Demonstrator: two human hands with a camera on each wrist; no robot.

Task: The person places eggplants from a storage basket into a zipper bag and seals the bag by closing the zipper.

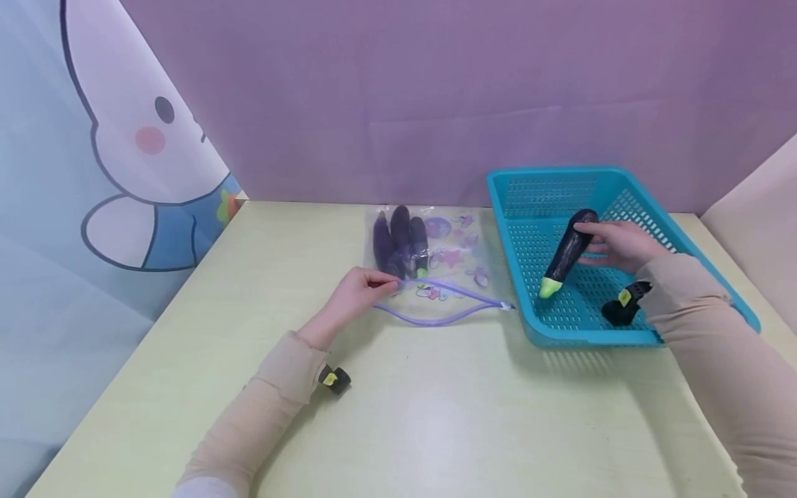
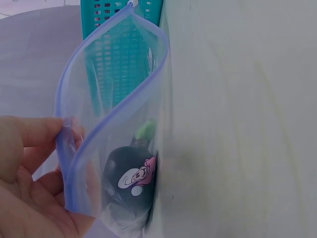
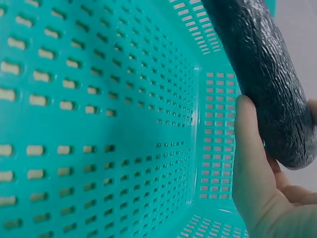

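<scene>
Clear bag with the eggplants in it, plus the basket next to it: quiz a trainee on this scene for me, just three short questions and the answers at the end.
1. Which hand holds the eggplant outside the clear bag?
2. True or false: the clear bag's mouth is sealed shut.
3. Pick one. The left hand pinches:
A) the rim of the basket
B) the edge of the clear bag
C) the green tip of the eggplant

Key:
1. The right hand, at the teal basket.
2. False; it gapes open.
3. B
</scene>
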